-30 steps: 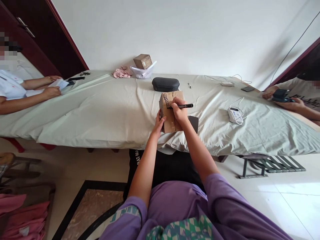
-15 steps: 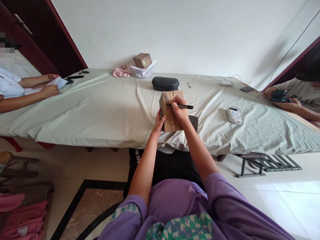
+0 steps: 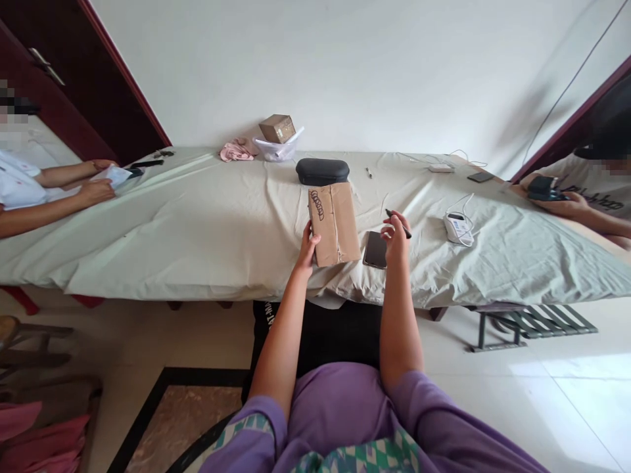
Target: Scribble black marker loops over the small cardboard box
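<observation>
A flat brown cardboard box (image 3: pixel 335 223) lies on the cloth-covered table (image 3: pixel 197 217), with a chain of black loops drawn near its far left corner. My left hand (image 3: pixel 308 246) rests against the box's near left edge. My right hand (image 3: pixel 396 237) is off to the right of the box, holding a black pen (image 3: pixel 398 223) above a dark phone (image 3: pixel 375 249) that lies flat on the cloth.
A black case (image 3: pixel 322 171) sits just beyond the box. Farther back are a small cardboard box (image 3: pixel 277 127) on a white bowl and pink cloth (image 3: pixel 236 150). A white device (image 3: pixel 457 226) with cable lies right. Other people sit at both table ends.
My right hand lifted the pen off the box and moved right, over the phone. The box top with its drawn loops is now uncovered. The left hand stays at the box's edge.
</observation>
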A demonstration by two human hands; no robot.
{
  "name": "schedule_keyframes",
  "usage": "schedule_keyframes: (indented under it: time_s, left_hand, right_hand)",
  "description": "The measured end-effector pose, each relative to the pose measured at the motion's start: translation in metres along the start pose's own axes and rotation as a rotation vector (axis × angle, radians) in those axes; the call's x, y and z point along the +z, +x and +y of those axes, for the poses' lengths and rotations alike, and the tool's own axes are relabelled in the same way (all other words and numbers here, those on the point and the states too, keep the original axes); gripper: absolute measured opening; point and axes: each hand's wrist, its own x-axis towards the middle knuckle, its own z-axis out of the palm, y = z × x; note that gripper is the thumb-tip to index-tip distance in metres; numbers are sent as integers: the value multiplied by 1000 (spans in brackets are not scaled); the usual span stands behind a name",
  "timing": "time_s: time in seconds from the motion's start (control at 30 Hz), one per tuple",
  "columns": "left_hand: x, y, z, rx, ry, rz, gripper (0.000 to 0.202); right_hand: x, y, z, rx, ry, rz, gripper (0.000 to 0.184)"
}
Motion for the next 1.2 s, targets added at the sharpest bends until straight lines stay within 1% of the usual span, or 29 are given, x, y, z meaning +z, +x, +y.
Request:
schedule_keyframes:
  time_s: [0.07,0.1,0.17,0.2,0.23,0.27,0.33,0.4,0.43,0.53,0.63,0.77,0.97,1.2]
  left_hand:
    - [0,-1,1,28,-47,3,83]
    - [0,-1,1,34,-62,3,82]
    - [0,-2,3,32,-76,17,81]
    - [-1,-3,3,32,-79,29,81]
    - [-1,-5,4,30,-82,40,81]
    - [-2,-6,4,27,-83,50,80]
    - [-4,-10,4,15,-83,74,77]
    - [-9,-12,2,-14,-89,97,74]
    - [-12,-13,1,-30,-97,113,74]
    - [-19,-13,-1,-47,-130,167,77]
    - [-22,-12,-2,-31,-147,176,78]
    - [-19,-13,1,-21,-122,147,79]
    - [-12,-15,4,-3,-107,121,84]
    - [-17,-15,-1,-27,-128,176,89]
  right_hand:
    - [-8,-2,3,151,76,-50,47]
    - [-10,-3,6,201,105,-68,51]
    - [-10,-4,14,241,88,-96,57]
    - [-9,-4,20,229,34,-108,58]
    - [-6,-3,26,198,-53,-122,60]
    - [-4,0,33,150,-192,-144,63]
    - [3,6,44,40,-544,-194,66]
    - [9,15,51,-34,-844,-219,62]
    - [12,20,53,-48,-945,-221,59]
    - [13,32,55,-43,-1126,-215,52]
    - [11,39,55,-16,-1290,-229,55]
    - [12,41,57,12,-1422,-263,58]
    - [23,43,60,48,-1513,-282,56]
    - [33,46,64,53,-1541,-299,54]
